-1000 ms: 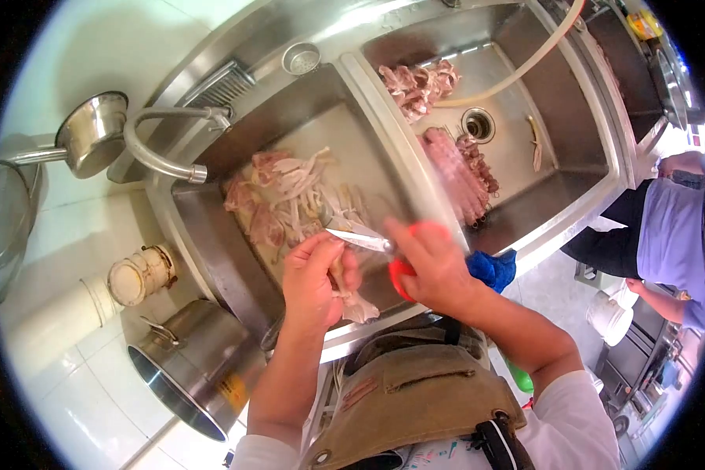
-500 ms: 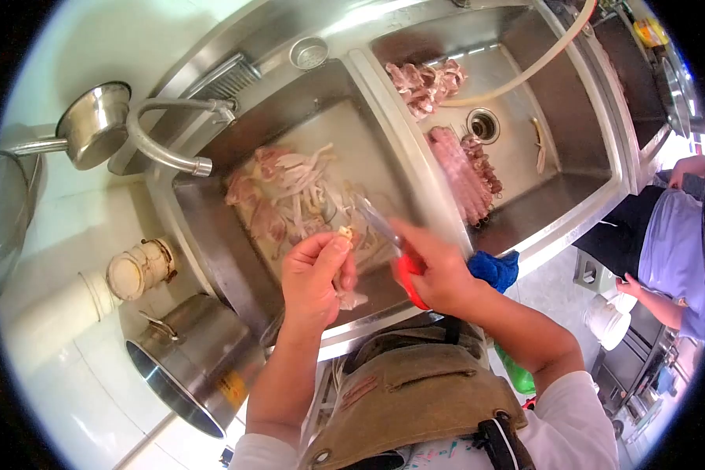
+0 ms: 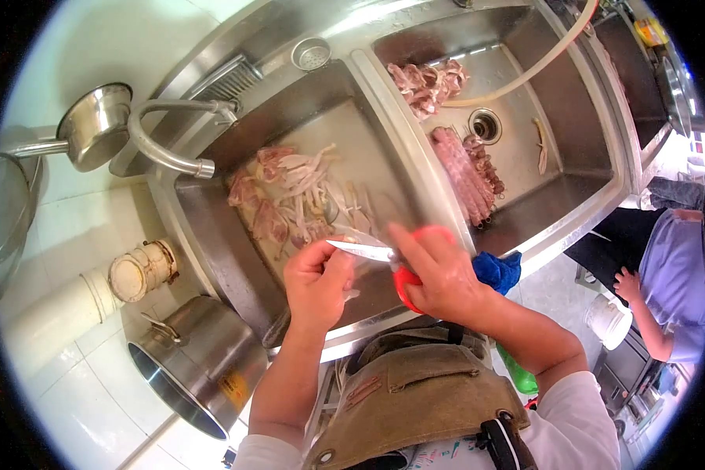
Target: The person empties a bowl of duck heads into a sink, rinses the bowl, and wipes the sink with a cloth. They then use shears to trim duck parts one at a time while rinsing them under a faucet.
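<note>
Red-handled scissors [image 3: 406, 283] are in my right hand [image 3: 444, 274], their blades parted and pointing left over the left sink [image 3: 368, 125]. At the blade tips, my left hand [image 3: 318, 280] is closed in a pinch on a small pale piece of meat [image 3: 349, 294], mostly hidden by the fingers. Below the hands, pale strips and pink pieces of raw meat [image 3: 294, 188] lie in shallow water. The right sink [image 3: 556, 188] holds a bunch of pink meat [image 3: 427, 86], a row of long pink pieces [image 3: 460, 174] and a thin pale strip [image 3: 540, 146].
A curved faucet [image 3: 153, 149] reaches over the left sink's edge. A hose [image 3: 525, 77] runs into the right sink. Blue cloth [image 3: 497, 272] lies on the front rim. A steel pot [image 3: 200, 352] stands at lower left; a saucepan [image 3: 95, 125] hangs above. Another person [image 3: 674, 266] stands at right.
The scissors have swung down and left, bringing their blades to my left hand, and now show both handle loops. The other person has shifted slightly, with one hand now against the body.
</note>
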Demonstrator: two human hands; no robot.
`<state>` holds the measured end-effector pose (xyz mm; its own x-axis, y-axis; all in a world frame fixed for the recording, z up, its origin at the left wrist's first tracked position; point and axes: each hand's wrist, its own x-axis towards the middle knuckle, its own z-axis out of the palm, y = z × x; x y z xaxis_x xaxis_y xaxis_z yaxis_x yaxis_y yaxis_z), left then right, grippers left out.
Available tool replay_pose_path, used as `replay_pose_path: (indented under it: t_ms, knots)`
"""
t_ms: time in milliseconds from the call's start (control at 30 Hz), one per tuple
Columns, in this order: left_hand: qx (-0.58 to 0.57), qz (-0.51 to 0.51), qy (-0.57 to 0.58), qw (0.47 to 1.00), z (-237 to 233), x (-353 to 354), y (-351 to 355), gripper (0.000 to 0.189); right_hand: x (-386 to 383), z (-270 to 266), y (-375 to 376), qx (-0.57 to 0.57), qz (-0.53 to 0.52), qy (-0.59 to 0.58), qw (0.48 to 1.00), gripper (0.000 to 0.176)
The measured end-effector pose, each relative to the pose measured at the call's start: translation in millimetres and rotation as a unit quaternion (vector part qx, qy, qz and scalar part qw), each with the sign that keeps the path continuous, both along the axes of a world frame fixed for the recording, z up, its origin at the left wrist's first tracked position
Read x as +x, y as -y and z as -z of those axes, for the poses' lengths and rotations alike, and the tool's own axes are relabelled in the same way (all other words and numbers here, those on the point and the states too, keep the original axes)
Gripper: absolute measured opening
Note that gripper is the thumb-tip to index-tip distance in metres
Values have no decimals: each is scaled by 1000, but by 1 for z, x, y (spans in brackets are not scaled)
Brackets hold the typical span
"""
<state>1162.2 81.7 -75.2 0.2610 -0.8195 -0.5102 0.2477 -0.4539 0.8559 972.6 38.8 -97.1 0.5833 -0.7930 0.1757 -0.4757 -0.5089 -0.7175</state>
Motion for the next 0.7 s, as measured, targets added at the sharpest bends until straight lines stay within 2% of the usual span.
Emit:
replay_pose_path:
  t_ms: [133,267,433,567,633,700]
  knots:
    - [-10,31,73,997,-3,1,-2,15,0,2,-1,15,1,15,1000,62]
    - [-7,4,57,998,3,5,-6,15,2,8,-5,84,-11,27,996,56]
    - [-13,4,40,999,9,11,-8,13,6,1,-1,83,-36,28,995,58]
    - [-68,31,153,985,4,2,-7,13,9,4,-1,71,-33,26,997,58]
    - [-91,27,173,980,8,2,-10,13,8,11,-3,124,-43,63,989,55]
    - [-66,40,177,981,11,8,-10,13,8,15,-7,200,-50,95,974,53]
